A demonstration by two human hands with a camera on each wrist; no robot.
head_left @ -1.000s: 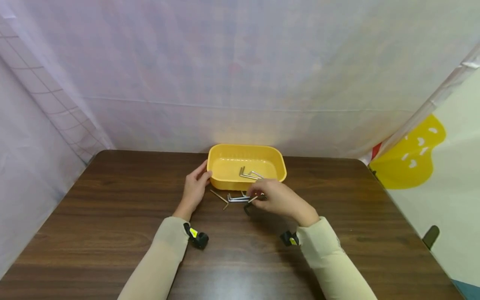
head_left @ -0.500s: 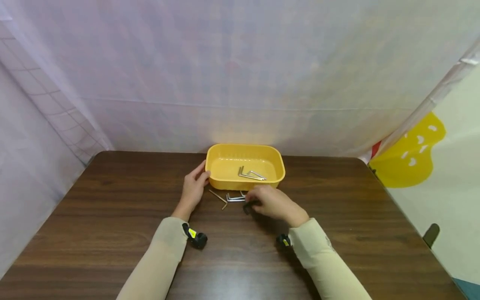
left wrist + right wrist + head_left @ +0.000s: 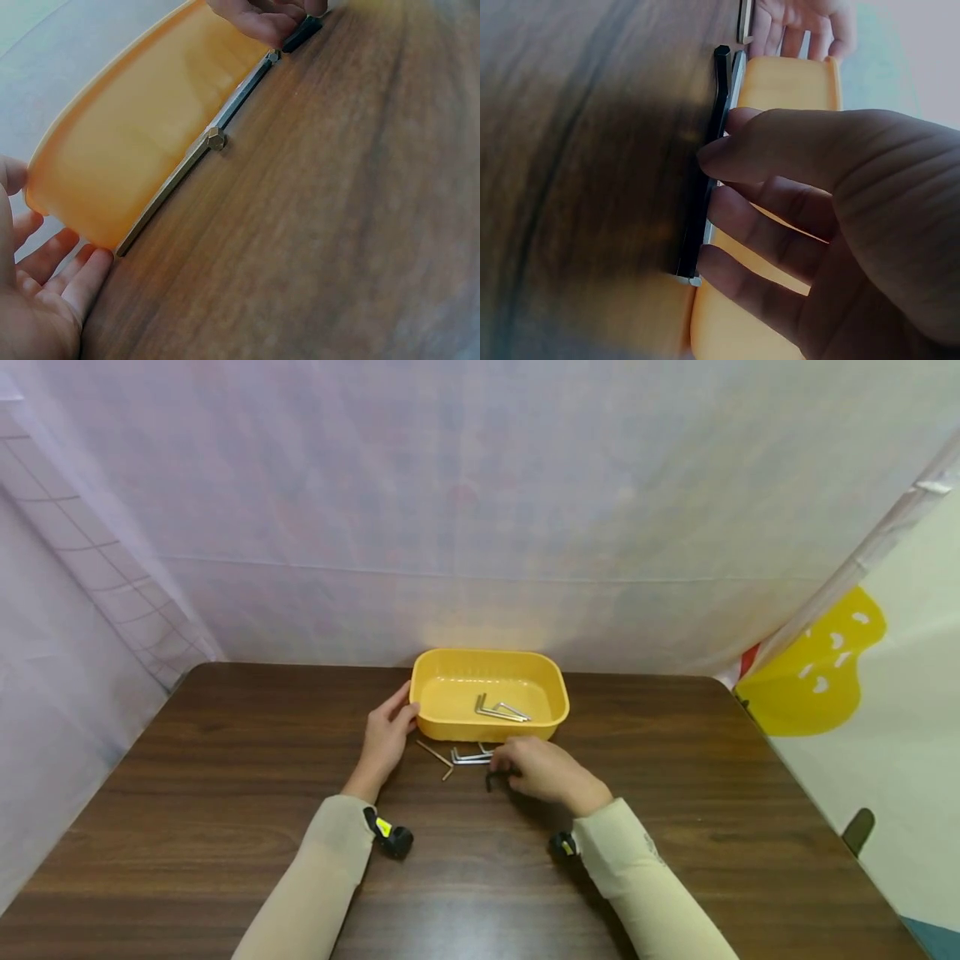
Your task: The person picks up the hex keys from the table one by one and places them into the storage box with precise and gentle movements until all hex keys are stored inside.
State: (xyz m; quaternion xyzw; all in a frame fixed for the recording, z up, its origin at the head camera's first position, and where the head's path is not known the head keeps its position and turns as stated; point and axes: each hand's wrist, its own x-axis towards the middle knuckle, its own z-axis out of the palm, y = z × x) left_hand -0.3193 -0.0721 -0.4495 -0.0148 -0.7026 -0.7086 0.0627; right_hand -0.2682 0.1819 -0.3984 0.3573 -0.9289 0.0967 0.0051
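Observation:
My left hand [image 3: 384, 739] rests against the left end of the yellow plastic basket [image 3: 465, 732], thumb by the front corner and fairly straight fingers along the outer wall. Just in front of the basket, my right hand [image 3: 551, 770] pinches a black hex key [image 3: 718, 112] between thumb and fingers, low at the table; its short bent end points toward me in the head view. Silver hex keys [image 3: 469, 762] lie left of these fingertips, partly hidden by the hand. Farther left is a brass-coloured hex key [image 3: 165, 193], its long arm close along the basket's base.
Several metal hex keys [image 3: 501, 713] lie inside the basket, toward its front right. The brown wooden table [image 3: 225, 793] runs back to a pale curtain [image 3: 480, 527] right behind the basket. Each wrist wears a small black camera, such as the left wrist camera [image 3: 393, 837].
My right hand has shifted slightly left and toward me, staying by the black hex key. A brass-coloured piece seen at its fingers one second ago no longer shows. The left hand keeps its place.

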